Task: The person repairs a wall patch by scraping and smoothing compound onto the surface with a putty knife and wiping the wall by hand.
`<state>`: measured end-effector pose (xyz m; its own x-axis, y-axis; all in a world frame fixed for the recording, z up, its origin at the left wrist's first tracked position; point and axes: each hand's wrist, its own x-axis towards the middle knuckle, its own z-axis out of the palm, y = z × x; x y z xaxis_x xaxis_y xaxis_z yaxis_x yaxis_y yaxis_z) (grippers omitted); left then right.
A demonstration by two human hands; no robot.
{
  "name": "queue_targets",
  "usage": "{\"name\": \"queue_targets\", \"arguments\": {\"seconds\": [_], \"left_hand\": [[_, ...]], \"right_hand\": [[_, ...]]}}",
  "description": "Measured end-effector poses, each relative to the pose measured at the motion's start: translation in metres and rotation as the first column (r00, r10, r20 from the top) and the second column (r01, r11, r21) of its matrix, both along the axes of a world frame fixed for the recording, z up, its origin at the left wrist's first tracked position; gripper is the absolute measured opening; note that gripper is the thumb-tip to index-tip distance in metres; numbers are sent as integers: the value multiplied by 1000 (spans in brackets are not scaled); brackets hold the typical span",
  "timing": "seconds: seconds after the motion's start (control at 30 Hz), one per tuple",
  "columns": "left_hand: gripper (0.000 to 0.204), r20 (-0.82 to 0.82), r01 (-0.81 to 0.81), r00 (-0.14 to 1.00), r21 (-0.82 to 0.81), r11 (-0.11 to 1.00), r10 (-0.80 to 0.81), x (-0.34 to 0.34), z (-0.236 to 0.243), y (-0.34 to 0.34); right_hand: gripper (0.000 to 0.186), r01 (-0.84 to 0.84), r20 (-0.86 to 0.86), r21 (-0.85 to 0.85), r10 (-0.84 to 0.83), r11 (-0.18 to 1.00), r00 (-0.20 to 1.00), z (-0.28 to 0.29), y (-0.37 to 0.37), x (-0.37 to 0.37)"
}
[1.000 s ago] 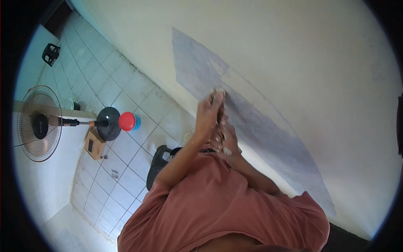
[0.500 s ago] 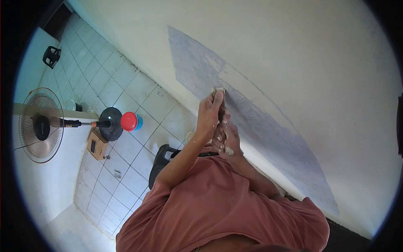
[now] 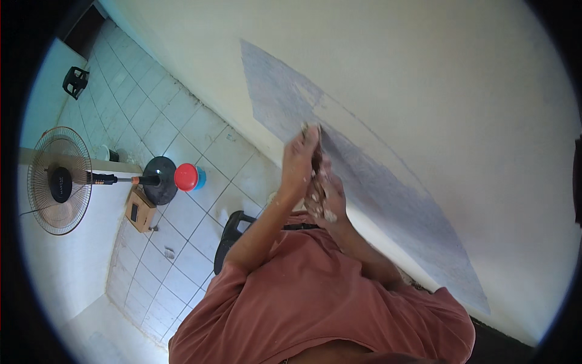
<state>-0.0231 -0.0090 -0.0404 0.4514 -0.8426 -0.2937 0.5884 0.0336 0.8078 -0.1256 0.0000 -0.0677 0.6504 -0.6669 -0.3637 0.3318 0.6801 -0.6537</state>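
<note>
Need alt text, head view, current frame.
A person's left hand and right hand, flecked with pale material, are close together beside a cream wall with a grey patch. At left, a fan, red-lidded tub and cardboard box stand on tiled floor.

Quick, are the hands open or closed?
Left hand: curled closed; any held thing is too blurred to name.
Right hand: smeared with whitish paste; open or closed can't be told.

Lettering, one item: a line of small pale characters on the pedestal fan's dark hub (image 3: 61, 185), nine o'clock in my view.
</note>
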Motion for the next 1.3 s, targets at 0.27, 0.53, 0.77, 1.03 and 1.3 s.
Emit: {"name": "queue_targets", "arguments": {"seconds": [0.27, 0.53, 0.77, 1.03, 1.3], "left_hand": [[31, -18, 47, 999, -29, 998, -47, 3, 11, 3], [33, -2, -15, 1000, -41, 999, 15, 6, 14, 0], [32, 61, 34, 998, 2, 999, -34, 5, 22, 6], [33, 31, 69, 997, 35, 997, -70, 1, 13, 6], [33, 34, 51, 998, 32, 998, -52, -3, 14, 3]], "right_hand": [[22, 42, -4, 36, -42, 998, 999, 1, 2, 1], [27, -28, 58, 54, 24, 998, 998, -2, 0, 5], [22, -34, 102, 4, 33, 999, 994, 7, 8, -2], [21, 19, -12, 34, -19, 999, 1000, 11, 13, -5], [19, 31, -83, 70, -25, 997, 996, 9, 17, -13]]}}
